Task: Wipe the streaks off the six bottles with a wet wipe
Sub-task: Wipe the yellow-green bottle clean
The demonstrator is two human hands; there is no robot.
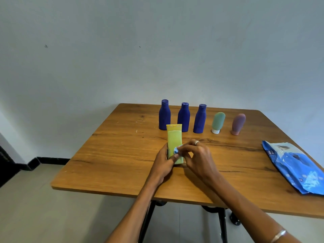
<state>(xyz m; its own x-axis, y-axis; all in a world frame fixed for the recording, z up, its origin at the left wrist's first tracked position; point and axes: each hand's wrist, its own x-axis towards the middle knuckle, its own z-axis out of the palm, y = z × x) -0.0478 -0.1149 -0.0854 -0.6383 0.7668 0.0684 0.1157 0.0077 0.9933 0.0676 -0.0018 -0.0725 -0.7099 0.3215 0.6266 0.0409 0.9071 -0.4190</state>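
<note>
A green bottle with a yellow cap [174, 139] stands near the middle of the wooden table [114, 155]. My left hand [164, 164] grips its lower left side. My right hand [196, 156] pinches a small bunched blue wet wipe [177, 150] against the bottle's lower front. Behind it, three dark blue bottles [164, 114] [183, 117] [199, 118] stand in a row. To their right stand a teal tube bottle [218, 122] on a white cap and a mauve tube bottle [238, 124].
A blue wet wipe packet [294, 167] lies flat at the table's right edge. The table stands against a pale wall, with black metal legs [222, 225] under it and a grey floor below.
</note>
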